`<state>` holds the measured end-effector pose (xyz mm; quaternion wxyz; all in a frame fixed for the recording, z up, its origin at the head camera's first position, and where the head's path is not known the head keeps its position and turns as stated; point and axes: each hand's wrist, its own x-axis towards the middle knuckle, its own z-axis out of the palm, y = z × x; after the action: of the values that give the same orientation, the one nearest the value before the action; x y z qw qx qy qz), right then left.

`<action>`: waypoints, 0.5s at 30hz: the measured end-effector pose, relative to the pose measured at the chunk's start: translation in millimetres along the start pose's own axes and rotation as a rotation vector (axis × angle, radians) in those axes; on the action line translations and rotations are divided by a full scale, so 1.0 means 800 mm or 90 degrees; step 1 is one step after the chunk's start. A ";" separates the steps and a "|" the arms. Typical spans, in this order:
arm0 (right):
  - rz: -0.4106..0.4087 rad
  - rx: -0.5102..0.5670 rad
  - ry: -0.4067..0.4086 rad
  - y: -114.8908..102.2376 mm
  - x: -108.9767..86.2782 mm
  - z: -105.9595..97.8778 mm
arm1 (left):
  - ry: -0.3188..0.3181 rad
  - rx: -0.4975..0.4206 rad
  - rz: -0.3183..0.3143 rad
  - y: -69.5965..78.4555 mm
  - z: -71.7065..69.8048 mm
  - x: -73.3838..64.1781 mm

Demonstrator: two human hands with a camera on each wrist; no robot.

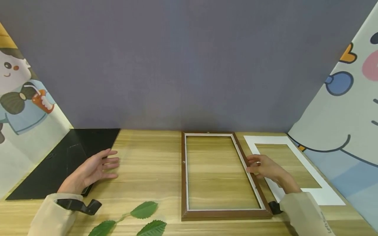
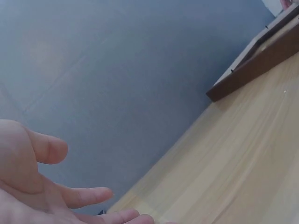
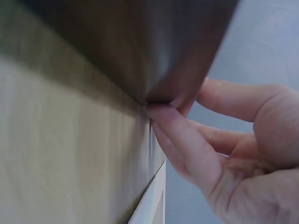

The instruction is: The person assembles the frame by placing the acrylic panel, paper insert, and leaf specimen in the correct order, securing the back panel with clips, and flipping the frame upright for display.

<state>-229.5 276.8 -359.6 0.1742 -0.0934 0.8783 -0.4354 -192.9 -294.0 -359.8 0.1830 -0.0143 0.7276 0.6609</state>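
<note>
A brown picture frame [image 1: 225, 214] with a pale inner edge lies on the wooden table. My right hand [image 1: 267, 168] grips its right side bar. In the right wrist view the fingers [image 3: 187, 142] curl under the brown bar while the thumb lies on the other side. Off to the left, my left hand [image 1: 91, 168] holds nothing, its fingers spread and relaxed beside the black board [image 1: 50, 170]. The left wrist view has the palm turned up and a corner of the frame [image 2: 257, 63] at a distance. Whether glass fills the frame I cannot tell.
A white mat [image 1: 323, 196] with a rectangular opening lies right of the frame, partly behind my right forearm. Green leaves [image 1: 144, 209] on a stem lie at the near edge. A grey panel [image 1: 183, 65] rises behind the table, with cartoon-printed walls on both sides.
</note>
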 end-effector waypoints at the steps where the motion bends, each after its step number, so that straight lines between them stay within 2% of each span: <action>1: 0.000 0.004 -0.001 0.000 0.000 0.002 | -0.002 -0.004 0.000 -0.001 0.001 0.001; 6: -0.006 0.011 -0.001 -0.001 0.001 0.005 | -0.019 -0.028 0.006 -0.005 -0.003 0.005; 15: 0.000 0.018 0.003 -0.001 0.004 0.005 | -0.044 -0.164 -0.006 -0.016 -0.013 0.017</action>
<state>-231.0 272.7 -361.9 0.1732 -0.0896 0.8727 -0.4477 -205.0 -302.7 -375.7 0.2076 -0.0185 0.6299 0.7482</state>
